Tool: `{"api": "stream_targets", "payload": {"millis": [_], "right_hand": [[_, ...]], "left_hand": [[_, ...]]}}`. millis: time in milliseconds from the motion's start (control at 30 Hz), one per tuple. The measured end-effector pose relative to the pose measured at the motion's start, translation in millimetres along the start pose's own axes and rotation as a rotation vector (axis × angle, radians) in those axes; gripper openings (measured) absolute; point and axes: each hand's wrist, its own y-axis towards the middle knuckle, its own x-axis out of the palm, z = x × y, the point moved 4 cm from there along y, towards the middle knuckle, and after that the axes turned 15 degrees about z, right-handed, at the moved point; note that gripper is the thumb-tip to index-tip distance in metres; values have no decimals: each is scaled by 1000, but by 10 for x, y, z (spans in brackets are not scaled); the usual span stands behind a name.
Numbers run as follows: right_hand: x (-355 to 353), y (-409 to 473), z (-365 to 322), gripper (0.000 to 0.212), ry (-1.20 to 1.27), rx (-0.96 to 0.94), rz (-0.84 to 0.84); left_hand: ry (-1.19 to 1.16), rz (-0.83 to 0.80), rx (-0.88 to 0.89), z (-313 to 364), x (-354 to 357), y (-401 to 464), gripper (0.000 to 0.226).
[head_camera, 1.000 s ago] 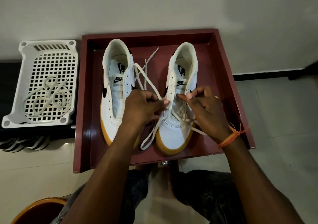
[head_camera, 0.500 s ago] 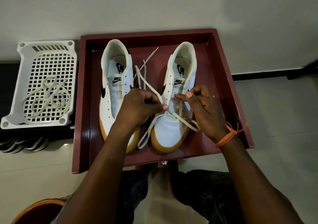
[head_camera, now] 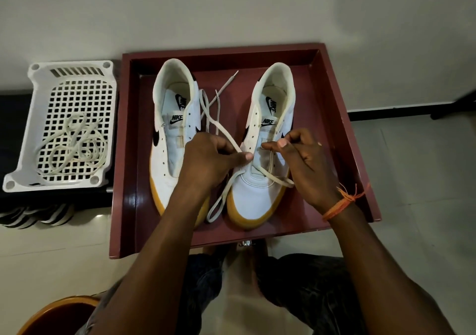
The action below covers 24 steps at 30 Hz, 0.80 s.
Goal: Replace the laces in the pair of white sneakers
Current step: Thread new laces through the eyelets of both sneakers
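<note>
Against pale floor tiles, we are pinching the cream flat lace [head_camera: 273, 176] in both hands: left hand [head_camera: 208, 159] and right hand [head_camera: 306, 164], fingers curled on it; uneven pulling is risking lopsided ends on the right-hand white gum-soled sneaker [head_camera: 257, 195].

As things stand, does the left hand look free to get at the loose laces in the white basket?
Probably not yet: the left hand pinches the lace at the right sneaker. The path to the basket itself looks unobstructed.

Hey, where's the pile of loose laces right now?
In the head view, the loose laces lie coiled in the white basket on the left, beside the red tray holding the sneakers.
</note>
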Motion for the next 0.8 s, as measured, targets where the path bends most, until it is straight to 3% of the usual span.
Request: {"api": "stream_targets", "payload": {"millis": [100, 200, 267, 433, 600, 733, 800], "right_hand": [[6, -1, 14, 45, 9, -13, -2], [-11, -6, 4, 42, 2, -17, -5], [-9, -9, -5, 37, -28, -27, -13], [-8, -7, 0, 34, -81, -40, -32], [-4, -7, 13, 36, -84, -48, -35], [-13, -4, -14, 40, -104, -66, -7], [-25, 4, -28, 49, -132, -77, 8]], "left_hand": [[-15, 157, 86, 59, 17, -13, 30], [-198, 363, 52, 26, -135, 68, 27], [-279, 343, 14, 11, -184, 98, 26], [8, -60, -42, -27, -6, 18, 45], [-20, 0, -14, -33, -28, 58, 33], [-231, 229, -109, -28, -158, 95, 22], [-296, 334, -72, -4, -183, 95, 23]]}}
